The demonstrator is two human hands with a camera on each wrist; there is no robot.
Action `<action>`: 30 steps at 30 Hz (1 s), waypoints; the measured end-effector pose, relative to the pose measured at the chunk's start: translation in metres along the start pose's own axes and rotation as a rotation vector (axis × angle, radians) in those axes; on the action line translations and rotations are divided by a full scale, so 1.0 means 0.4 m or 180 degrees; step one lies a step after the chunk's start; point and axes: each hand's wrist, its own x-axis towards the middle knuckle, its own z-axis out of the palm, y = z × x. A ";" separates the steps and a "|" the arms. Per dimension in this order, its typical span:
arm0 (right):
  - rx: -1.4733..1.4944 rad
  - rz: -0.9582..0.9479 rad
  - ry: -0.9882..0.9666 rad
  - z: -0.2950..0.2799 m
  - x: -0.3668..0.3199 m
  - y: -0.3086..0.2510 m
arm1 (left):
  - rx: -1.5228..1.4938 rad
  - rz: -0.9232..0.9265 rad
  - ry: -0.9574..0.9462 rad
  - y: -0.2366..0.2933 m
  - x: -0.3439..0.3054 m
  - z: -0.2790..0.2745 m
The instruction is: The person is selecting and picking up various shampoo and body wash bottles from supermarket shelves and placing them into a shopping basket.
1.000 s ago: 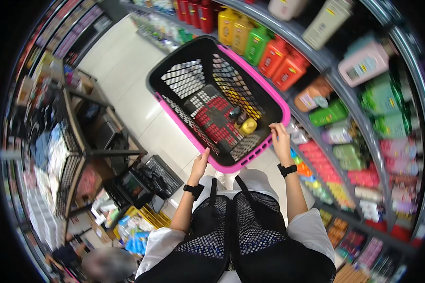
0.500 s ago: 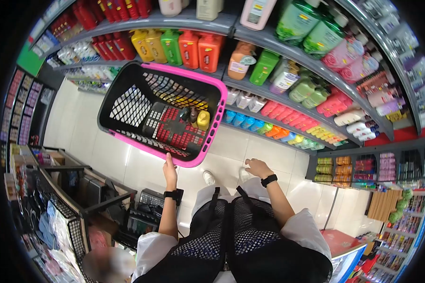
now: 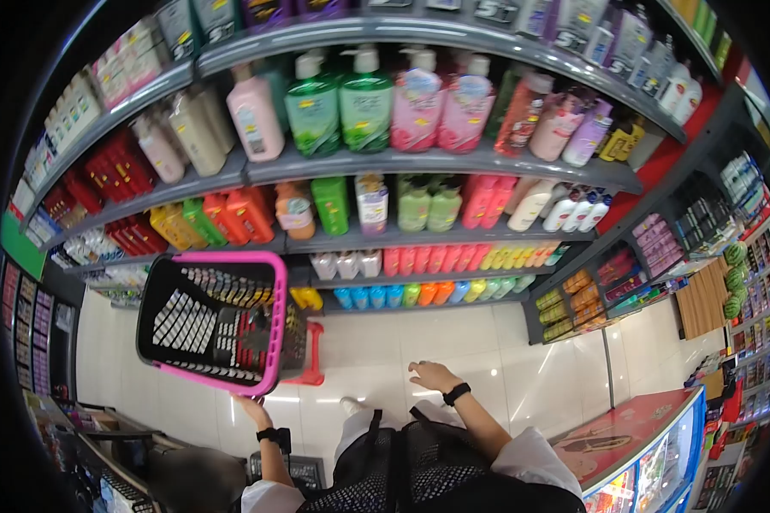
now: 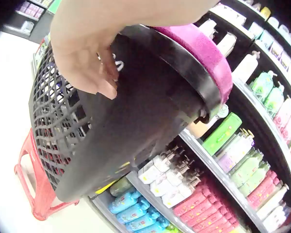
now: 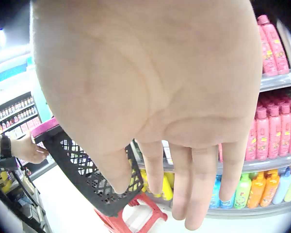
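A black shopping basket [image 3: 279, 312] with a pink rim stands at the left in the head view, above a red stool [image 3: 315, 359]. My left hand [image 3: 252, 413] holds it at the near corner. In the left wrist view that hand's fingers [image 4: 82, 73] curl down over the basket's outer wall, just under the rim. My right hand [image 3: 435, 376] hangs apart from the basket over the floor. Its palm fills the right wrist view, fingers [image 5: 196, 189] pointing down and loosely spread, with nothing in them. What lies in the basket is mostly hidden by its wall.
Shelves [image 3: 453, 162] packed with pump bottles curve across the front. Green bottles [image 3: 366, 103] and pink bottles [image 3: 466, 111] stand on the upper shelf. At the lower right is a chest cabinet [image 3: 624, 427] with a red top. Dark racks [image 3: 103, 453] stand at the lower left.
The head view has swung right and up toward the shelves. My right hand has left the basket's rim and moved right. The left hand has stayed at the basket.
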 end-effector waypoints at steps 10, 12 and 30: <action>0.0040 0.0750 0.0308 -0.135 -0.438 0.449 | 0.0588 -0.1405 -0.2361 -0.222 -0.555 0.410; 0.0161 0.0893 0.0271 -0.143 -0.528 0.513 | 0.1323 -0.1376 -0.2700 -0.179 -0.659 0.504; 0.0905 0.1727 0.0447 -0.074 -0.784 0.843 | 0.2659 -0.1156 -0.3297 -0.425 -0.797 1.007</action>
